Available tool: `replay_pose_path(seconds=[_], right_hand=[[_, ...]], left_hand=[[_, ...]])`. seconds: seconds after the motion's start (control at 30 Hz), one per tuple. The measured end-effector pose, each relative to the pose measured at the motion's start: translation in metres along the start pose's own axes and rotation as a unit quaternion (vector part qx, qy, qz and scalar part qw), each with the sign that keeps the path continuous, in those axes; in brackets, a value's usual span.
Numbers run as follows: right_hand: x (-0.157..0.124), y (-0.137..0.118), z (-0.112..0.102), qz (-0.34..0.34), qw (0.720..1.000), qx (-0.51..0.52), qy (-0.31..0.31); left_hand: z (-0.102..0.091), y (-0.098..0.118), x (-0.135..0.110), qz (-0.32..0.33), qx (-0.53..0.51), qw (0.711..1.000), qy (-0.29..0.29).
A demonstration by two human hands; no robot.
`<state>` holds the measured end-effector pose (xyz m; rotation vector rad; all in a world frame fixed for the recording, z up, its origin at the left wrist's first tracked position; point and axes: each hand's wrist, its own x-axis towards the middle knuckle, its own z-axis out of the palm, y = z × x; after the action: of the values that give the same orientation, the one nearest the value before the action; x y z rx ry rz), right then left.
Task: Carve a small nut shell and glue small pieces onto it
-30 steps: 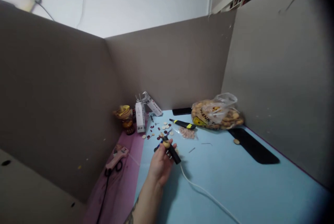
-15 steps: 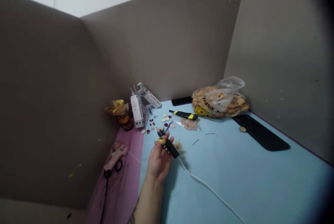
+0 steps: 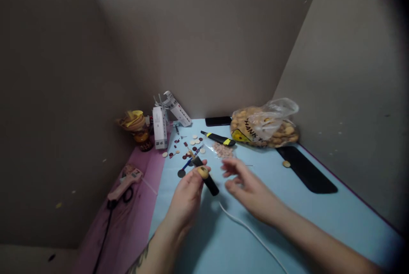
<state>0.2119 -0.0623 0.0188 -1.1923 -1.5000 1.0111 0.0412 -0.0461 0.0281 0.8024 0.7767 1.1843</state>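
Right hand (image 3: pixel 244 186) has entered view, fingers loosely parted. Left hand (image 3: pixel 187 191) grips black tool (image 3: pixel 211 187) and tan piece (image 3: pixel 203 172), apparently in preparation; transferring either calls for right-finger closure.

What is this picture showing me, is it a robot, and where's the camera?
There's no robot, just a person's two bare hands. The camera sits on the person's head, looking forward and down. The left hand holds a black stick-shaped tool and a small round tan thing. The right hand is open beside it, holding nothing I can see. On the blue surface are a bulging plastic bag, a black-and-yellow cutter and little discs. A pink glue gun rests on the purple strip.
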Motion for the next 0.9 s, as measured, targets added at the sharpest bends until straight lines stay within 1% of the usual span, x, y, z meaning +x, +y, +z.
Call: replay_pose_path(seconds=[0.07,0.1,0.13,0.17,0.2,0.27,0.33,0.4,0.5,0.67,0.8,0.9], right_hand=[[0.005,0.004,0.013,0.016,0.993,0.100,-0.060],[0.008,0.008,0.020,0.030,0.983,0.159,-0.081],[0.011,0.011,0.027,0.046,0.972,0.213,-0.087],[0.013,0.015,0.032,0.063,0.962,0.253,-0.075],[0.015,0.019,0.034,0.079,0.954,0.284,-0.049],[0.016,0.025,0.033,0.110,0.942,0.316,0.008],[0.014,0.031,0.025,0.136,0.940,0.311,0.040],[0.009,0.033,0.016,0.151,0.946,0.282,0.050],[0.000,0.034,0.008,0.162,0.953,0.251,0.042],[-0.008,0.037,0.006,0.156,0.966,0.203,0.032],[-0.011,0.043,0.005,0.153,0.972,0.176,0.023],[-0.013,0.043,0.005,0.144,0.977,0.157,0.021]], left_hand=[[0.004,-0.002,0.005,-0.010,0.026,0.998,-0.053],[0.004,-0.003,0.009,-0.023,0.036,0.996,-0.082],[0.002,-0.003,0.013,-0.034,0.044,0.993,-0.105],[-0.002,-0.003,0.018,-0.038,0.053,0.991,-0.115],[-0.007,-0.003,0.023,-0.032,0.065,0.991,-0.113],[-0.020,0.000,0.032,0.001,0.094,0.993,-0.070],[-0.032,0.003,0.040,0.011,0.093,0.995,-0.019],[-0.040,0.006,0.044,-0.005,0.049,0.999,0.002],[-0.043,0.011,0.046,-0.032,-0.038,0.999,-0.004],[-0.043,0.015,0.044,-0.076,-0.146,0.986,0.003],[-0.045,0.012,0.041,-0.113,-0.192,0.974,-0.026],[-0.047,0.008,0.038,-0.119,-0.198,0.971,-0.053]])
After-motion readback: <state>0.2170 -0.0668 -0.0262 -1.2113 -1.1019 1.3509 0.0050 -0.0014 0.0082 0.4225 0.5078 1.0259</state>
